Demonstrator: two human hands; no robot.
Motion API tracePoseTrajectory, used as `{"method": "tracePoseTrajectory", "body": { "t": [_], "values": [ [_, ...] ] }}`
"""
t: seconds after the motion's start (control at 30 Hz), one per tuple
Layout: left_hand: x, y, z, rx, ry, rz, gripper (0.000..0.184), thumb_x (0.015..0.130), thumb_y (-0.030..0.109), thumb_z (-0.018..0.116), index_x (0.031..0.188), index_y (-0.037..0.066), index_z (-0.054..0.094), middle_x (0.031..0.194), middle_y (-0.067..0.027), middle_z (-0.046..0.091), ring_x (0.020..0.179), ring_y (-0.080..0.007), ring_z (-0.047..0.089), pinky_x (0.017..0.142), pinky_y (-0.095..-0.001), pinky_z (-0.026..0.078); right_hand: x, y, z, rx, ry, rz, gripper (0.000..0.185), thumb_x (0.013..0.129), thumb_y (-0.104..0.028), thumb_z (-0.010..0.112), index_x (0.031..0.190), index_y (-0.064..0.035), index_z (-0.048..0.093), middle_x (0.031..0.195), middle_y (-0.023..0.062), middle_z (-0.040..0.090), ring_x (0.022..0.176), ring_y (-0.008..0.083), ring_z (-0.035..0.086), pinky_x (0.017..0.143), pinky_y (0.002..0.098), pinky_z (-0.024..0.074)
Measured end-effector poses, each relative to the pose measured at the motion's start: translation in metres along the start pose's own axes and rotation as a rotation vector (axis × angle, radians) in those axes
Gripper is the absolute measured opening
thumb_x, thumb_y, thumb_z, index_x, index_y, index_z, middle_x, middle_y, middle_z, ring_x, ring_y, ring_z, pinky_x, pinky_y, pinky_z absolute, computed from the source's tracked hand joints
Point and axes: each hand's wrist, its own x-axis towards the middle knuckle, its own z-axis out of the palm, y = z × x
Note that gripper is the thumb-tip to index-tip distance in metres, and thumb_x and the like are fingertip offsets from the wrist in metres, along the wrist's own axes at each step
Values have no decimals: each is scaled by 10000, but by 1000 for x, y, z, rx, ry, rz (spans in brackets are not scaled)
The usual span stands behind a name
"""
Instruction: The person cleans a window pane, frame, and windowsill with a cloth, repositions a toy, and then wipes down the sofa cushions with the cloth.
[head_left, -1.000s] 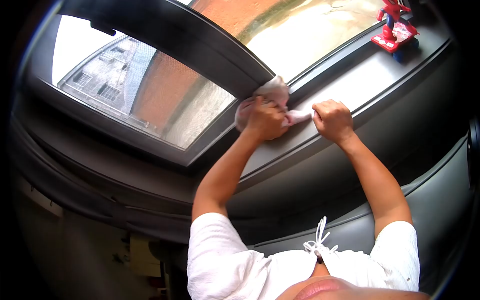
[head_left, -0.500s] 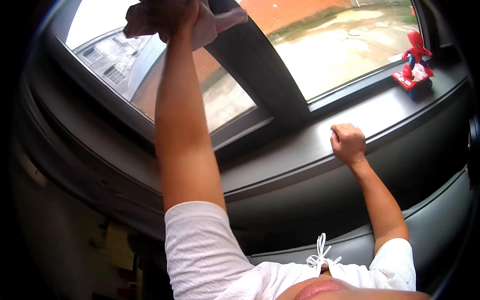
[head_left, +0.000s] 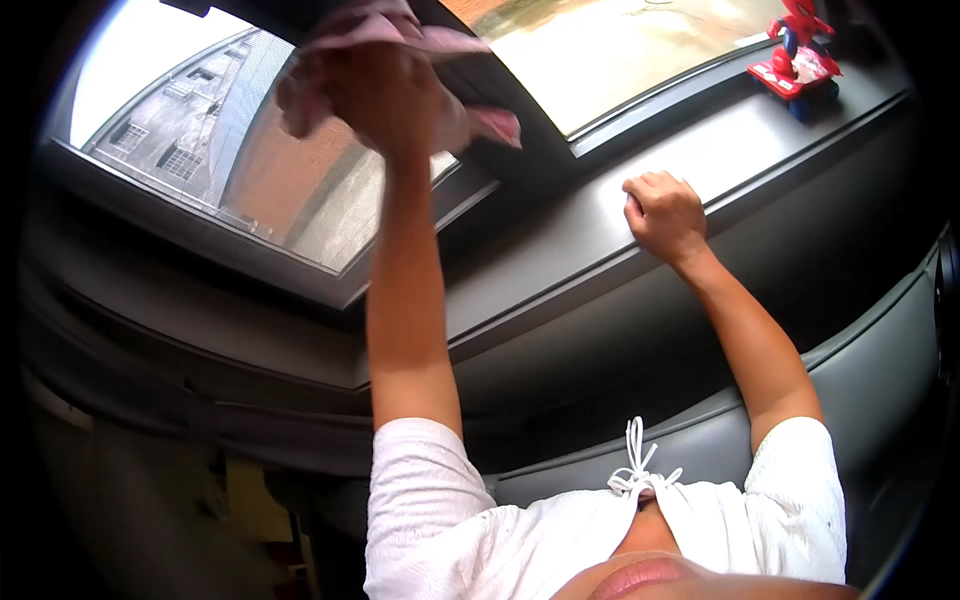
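Observation:
My left hand (head_left: pixel 385 105) is closed around a pinkish cleaning cloth (head_left: pixel 455 110), its loose ends sticking out to the right. Hand and cloth are in front of the dark window frame (head_left: pixel 545 130) and the edge of the left pane (head_left: pixel 290 170); whether the cloth touches the glass is hard to tell. The fingers are partly blurred. My right hand (head_left: pixel 667 215) rests as a fist on the grey window sill (head_left: pixel 560 245), and nothing shows in it.
A red and blue superhero toy figure (head_left: pixel 797 45) on a red wheeled base stands on the sill at the right. A grey padded backrest (head_left: pixel 870 350) runs along below the sill. Outside are a grey building (head_left: pixel 185 130) and sunlit ground (head_left: pixel 610 60).
My left hand has moved down and to the right across the window with the cloth. The view has tilted, so the sill and toy appear higher. My right hand stays on the sill.

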Motion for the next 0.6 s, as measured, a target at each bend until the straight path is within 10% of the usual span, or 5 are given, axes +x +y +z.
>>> {"method": "tracePoseTrajectory", "body": {
  "t": [0.17, 0.4, 0.6],
  "values": [
    [-128, 69, -47, -114, -321, -9, 471, 780, 282, 677, 1219, 132, 597, 1341, -360, 423, 1201, -543, 428, 1012, -616, 351, 0, -1, -1, 8, 12, -8, 40, 798, -149, 635, 816, -118, 651, 767, 31, 638, 789, 220, 634, 707, 363, 496],
    [-189, 73, -92, -411, -598, 316, 154, 743, 122, 654, 890, 155, 685, 1097, -83, 611, 977, -354, 580, 793, -430, 506, 1, -2, -5, 50, 39, -11, 31, 779, -144, 637, 772, -114, 637, 731, 32, 617, 780, 222, 633, 705, 369, 496],
    [-99, 46, -97, -889, -545, 153, 486, 553, -50, 785, 1008, 116, 742, 1135, -128, 652, 1038, -325, 643, 870, -390, 544, 1, 0, -1, 76, 112, -34, 43, 745, -133, 639, 731, -110, 605, 696, 49, 595, 728, 250, 618, 674, 390, 504]
  ]
}}
